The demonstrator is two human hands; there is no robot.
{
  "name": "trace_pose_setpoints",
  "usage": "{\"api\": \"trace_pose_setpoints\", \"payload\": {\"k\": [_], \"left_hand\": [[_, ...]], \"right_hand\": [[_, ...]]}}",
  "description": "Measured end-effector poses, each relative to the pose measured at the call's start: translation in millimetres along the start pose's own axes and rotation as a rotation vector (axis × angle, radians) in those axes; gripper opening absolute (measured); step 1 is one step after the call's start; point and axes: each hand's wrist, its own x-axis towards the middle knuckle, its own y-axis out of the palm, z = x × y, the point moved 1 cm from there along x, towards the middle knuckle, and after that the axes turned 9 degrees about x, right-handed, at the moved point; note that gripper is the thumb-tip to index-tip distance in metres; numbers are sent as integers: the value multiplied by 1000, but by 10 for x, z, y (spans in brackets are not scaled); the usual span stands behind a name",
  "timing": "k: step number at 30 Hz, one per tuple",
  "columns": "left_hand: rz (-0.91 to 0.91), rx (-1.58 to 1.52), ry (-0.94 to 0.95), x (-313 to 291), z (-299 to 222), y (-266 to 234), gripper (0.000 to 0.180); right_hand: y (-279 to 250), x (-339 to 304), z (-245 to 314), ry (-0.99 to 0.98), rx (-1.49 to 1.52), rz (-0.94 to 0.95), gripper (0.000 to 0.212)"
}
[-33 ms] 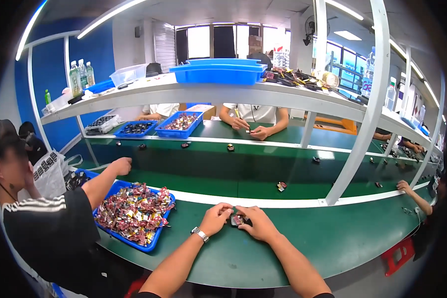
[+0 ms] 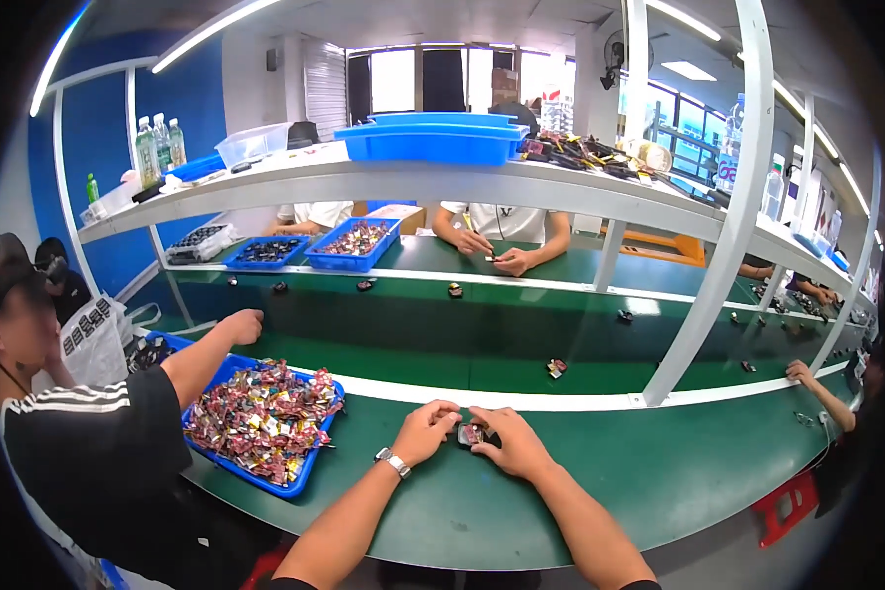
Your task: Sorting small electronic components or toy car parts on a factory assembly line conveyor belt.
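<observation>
At the near side of the green workbench (image 2: 551,501), both my hands close round a small black-edged electronic piece (image 2: 471,434) with pinkish-red and white parts. My left hand (image 2: 426,433), below a metal wristwatch (image 2: 393,462), pinches its left edge with thumb and forefinger. From the right, my right hand (image 2: 511,444) holds it, the thumb low and the fingers curled over the top. My fingers cover parts of the piece, so its exact kind is unclear. Left of my hands stands a blue tray (image 2: 310,472) heaped with similar small red, white and yellow pieces.
Beyond a white rail, small pieces (image 2: 557,368) lie spaced along a green belt (image 2: 413,344). A slanted white post (image 2: 703,216) rises at right, carrying a shelf with blue bins (image 2: 433,143). A co-worker's arm (image 2: 206,354) reaches over the tray; another person works opposite.
</observation>
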Motion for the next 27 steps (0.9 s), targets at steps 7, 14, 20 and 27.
{"api": "trace_pose_setpoints", "payload": {"k": [7, 14, 20, 27], "left_hand": [[286, -391, -87, -50, -208, 110, 46], [147, -525, -91, -108, -279, 173, 43], [141, -394, -79, -65, -218, 168, 38], [199, -194, -20, -105, -281, 177, 38]], "right_hand": [[159, 26, -28, -55, 46, -356, 56], [14, 22, 49, -109, 61, -269, 46], [5, 2, -102, -51, 62, -97, 40], [12, -16, -69, -48, 32, -90, 22]]}}
